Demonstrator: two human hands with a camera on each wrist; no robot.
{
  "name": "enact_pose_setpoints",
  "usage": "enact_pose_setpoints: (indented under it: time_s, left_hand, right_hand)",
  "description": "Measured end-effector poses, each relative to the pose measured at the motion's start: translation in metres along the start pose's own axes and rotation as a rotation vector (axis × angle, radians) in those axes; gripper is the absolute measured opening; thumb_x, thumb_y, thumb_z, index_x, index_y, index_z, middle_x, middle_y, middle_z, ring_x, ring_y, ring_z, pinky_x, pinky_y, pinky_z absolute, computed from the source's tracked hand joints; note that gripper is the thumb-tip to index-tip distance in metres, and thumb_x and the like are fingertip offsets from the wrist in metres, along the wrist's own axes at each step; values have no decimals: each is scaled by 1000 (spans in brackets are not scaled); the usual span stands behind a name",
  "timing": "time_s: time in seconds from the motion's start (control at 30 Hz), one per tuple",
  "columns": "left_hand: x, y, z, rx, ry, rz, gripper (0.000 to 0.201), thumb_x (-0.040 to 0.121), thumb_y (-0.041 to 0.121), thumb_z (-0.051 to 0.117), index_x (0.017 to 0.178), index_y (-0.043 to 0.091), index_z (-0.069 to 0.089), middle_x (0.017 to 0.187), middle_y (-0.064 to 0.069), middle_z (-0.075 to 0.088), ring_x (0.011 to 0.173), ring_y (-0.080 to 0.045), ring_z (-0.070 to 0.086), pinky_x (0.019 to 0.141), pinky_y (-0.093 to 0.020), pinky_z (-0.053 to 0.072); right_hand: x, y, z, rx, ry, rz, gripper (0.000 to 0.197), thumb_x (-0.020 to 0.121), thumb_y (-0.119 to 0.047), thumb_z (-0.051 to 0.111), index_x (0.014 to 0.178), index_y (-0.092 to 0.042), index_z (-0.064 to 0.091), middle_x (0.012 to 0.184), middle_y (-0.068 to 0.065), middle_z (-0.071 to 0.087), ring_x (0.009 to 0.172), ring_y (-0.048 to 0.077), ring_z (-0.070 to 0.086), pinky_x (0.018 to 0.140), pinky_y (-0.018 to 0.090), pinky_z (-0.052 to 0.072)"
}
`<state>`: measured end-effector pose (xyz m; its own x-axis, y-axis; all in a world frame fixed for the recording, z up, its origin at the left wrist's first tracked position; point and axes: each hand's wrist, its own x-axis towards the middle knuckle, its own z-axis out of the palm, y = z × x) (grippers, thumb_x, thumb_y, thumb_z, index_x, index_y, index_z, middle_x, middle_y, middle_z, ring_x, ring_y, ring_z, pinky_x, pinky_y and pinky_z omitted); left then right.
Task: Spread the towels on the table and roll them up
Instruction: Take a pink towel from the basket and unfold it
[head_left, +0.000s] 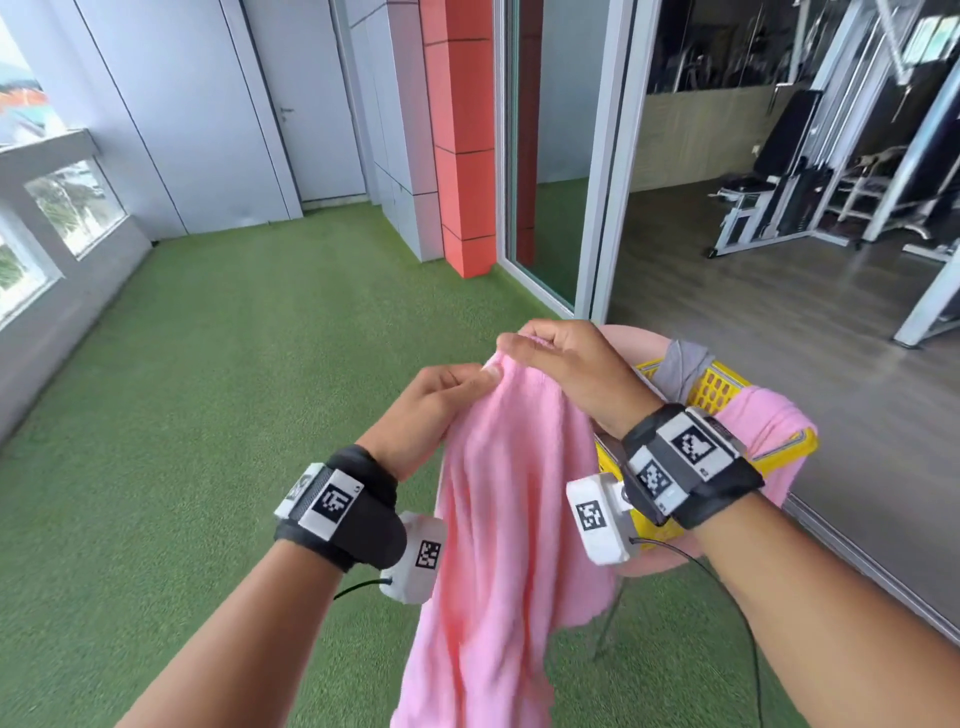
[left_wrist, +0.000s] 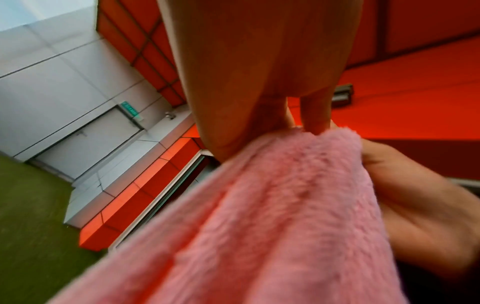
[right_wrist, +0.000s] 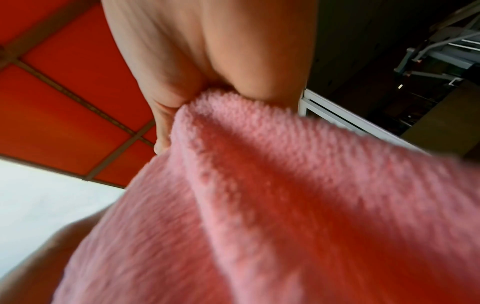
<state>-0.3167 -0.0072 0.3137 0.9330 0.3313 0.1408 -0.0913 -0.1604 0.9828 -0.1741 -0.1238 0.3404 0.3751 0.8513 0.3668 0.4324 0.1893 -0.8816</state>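
Note:
A pink towel (head_left: 498, 519) hangs in folds in front of me, held up in the air by its top edge. My left hand (head_left: 447, 395) pinches that edge on the left, and my right hand (head_left: 561, 364) grips it just beside, so the two hands almost touch. The left wrist view shows the fluffy pink towel (left_wrist: 272, 205) running from my left hand (left_wrist: 259, 123) toward the lens. Pink towel (right_wrist: 259, 205) fills the right wrist view below my right hand (right_wrist: 207, 86). A second pink towel (head_left: 769, 426) and a grey towel (head_left: 680, 369) drape over a yellow basket (head_left: 722, 387).
The yellow basket stands on a round pink table (head_left: 644, 343) at my right, partly hidden by my right arm. Green artificial turf (head_left: 260, 364) covers the floor ahead. An orange column (head_left: 462, 140) and a glass door frame (head_left: 602, 156) stand beyond, with gym machines (head_left: 810, 156) inside.

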Motion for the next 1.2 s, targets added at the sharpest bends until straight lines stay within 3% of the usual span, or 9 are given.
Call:
enact_pose_setpoints:
  time_s: [0.2,0.3,0.5,0.6,0.67,0.8,0.97,1.1,1.2]
  left_hand:
    - [7,7,-26,-82,166,77,44,97,35,51,77,-3,48,74,-14,49,67,-25,45,67,-30,37]
    - [0,-2,0,79,-50,-6,43,98,38,50,94,-3,63,88,-15,67,77,-24,62,74,-35,48]
    - [11,10,-24,-112,147,73,42,96,32,53,79,-6,52,77,-18,55,69,-27,49,70,-40,39]
    - [7,1,4,28,-44,-34,45,98,33,51,101,-11,60,101,-23,66,88,-35,64,84,-44,49]
    - [8,3,7,34,-40,-5,43,97,30,54,92,-13,60,89,-22,66,77,-31,61,75,-43,46]
    - [14,12,-19,-155,162,88,33,97,24,52,71,4,56,69,-10,52,63,-19,46,62,-34,36]
    - [12,1,13,-9,-100,-29,47,96,37,54,108,-7,59,109,-33,61,96,-41,59,89,-51,43]
    - [13,21,-5,-92,106,48,34,98,21,50,72,4,65,70,-12,60,63,-21,51,64,-35,38]
    - [7,18,-12,-166,179,33,36,99,23,48,66,13,61,68,-6,59,61,-18,52,65,-35,42]
  right_hand:
    - [-14,21,6,-78,-91,101,49,84,-49,67,62,-14,42,66,2,28,62,15,27,57,32,22]
    - [3,-2,-4,-52,-43,-5,54,90,-36,65,67,9,45,67,4,31,63,15,30,57,28,24]
    - [-14,19,0,-47,-154,135,70,74,-63,69,64,2,42,69,4,34,65,19,30,59,38,22]
    - [-2,-4,-10,-38,-81,24,47,89,-36,67,61,-4,46,62,4,32,60,16,31,57,31,28]
    - [8,-8,-18,-65,-40,-8,52,90,-32,67,62,4,42,64,4,29,62,15,28,55,28,23]
    - [-17,23,-15,-138,-170,156,74,75,-65,68,68,7,50,68,4,34,66,16,31,58,34,23]
    - [-3,2,-21,-49,-53,21,31,90,-20,66,81,10,62,74,6,55,74,12,47,68,29,37]
    - [-14,17,-18,-95,-96,94,46,83,-46,69,67,-8,51,64,4,30,62,18,28,55,35,22]
    - [-24,15,-22,-131,-108,132,52,79,-61,66,54,-21,44,58,-3,28,57,15,27,54,39,21]
